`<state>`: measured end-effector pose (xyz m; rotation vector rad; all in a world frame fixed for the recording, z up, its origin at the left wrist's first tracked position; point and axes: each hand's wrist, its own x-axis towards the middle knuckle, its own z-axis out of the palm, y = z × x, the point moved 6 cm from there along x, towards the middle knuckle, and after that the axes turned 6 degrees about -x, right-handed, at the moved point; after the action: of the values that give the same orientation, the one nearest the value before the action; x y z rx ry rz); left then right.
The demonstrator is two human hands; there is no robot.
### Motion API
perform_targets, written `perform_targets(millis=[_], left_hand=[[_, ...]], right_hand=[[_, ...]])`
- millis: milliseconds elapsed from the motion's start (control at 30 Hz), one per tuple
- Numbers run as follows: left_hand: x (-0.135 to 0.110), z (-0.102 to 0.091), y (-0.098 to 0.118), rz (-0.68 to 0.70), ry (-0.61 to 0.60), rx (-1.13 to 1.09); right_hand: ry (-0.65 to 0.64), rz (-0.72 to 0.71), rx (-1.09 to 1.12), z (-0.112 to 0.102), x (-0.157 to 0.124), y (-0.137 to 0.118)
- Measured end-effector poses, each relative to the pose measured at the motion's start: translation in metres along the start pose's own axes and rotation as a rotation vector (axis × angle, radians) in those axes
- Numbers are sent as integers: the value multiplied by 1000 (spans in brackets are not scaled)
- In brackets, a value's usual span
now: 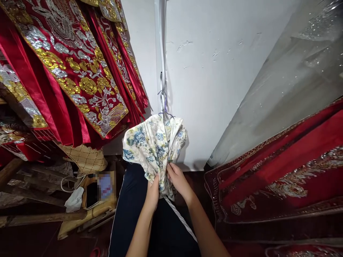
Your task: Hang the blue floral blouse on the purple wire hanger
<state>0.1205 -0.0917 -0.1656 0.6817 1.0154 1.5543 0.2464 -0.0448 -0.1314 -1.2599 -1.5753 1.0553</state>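
Observation:
A white garment with blue and yellow flowers hangs in front of me on a hanger, against the pale wall. My left hand grips the garment's lower left side, thumb pressed on the cloth and the other fingers hidden behind it. On the opposite side my right hand pinches the fabric near the front opening, its fingertips partly tucked in the folds. Between the hands the cloth is gathered and creased. A thin whitish strip runs from below the garment down across my dark trousers.
Red robes with gold and silver sequins hang at the left. Below them a bamboo stool bears a phone and a crumpled white tissue. Red embroidered dresses under clear plastic fill the right side. A white pole runs up the wall.

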Motion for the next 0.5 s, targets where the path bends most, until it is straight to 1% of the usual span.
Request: perform_targets(millis=[67,100,233,300,333,400,500], left_hand=[[-1,-2,-5,-17,17,-31],[-1,-3,-7,-26,22,-41],[0,-6,-8,-56,23,-61],[2,-9,-4,-29,38,-30],[3,-13,-1,6,63,8],[2,-22,8,121,155,137],[-8,-35,26,358,351,412]], right_hand=[[-76,8,45,3,-1,0],[-93,8,77,6,-2,-1],[-44,50,209,11,-1,-1],[-22,85,273,11,-1,1],[-22,98,300,10,-1,1],[-23,105,335,5,-2,1],[10,72,325,-7,-5,-5]])
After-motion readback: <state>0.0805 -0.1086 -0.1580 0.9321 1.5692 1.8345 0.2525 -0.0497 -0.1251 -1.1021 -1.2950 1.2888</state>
